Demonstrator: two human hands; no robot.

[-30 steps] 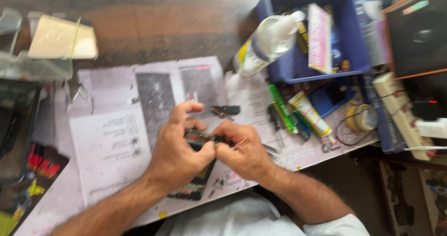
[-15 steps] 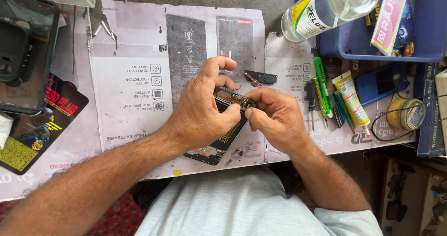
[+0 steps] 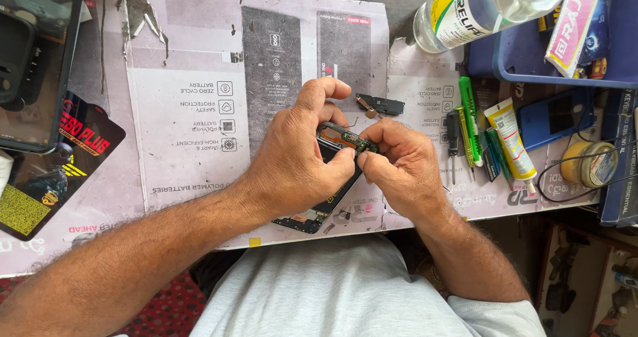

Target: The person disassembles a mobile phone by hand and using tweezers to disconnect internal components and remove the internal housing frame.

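At the centre of the frame, the left hand clamps the opened phone against the paper-covered bench, while the right hand pinches a small circuit board at the phone's upper end. Judged from this, a hard pull could tear a thin connector, or the board could slip toward the loose part just above.
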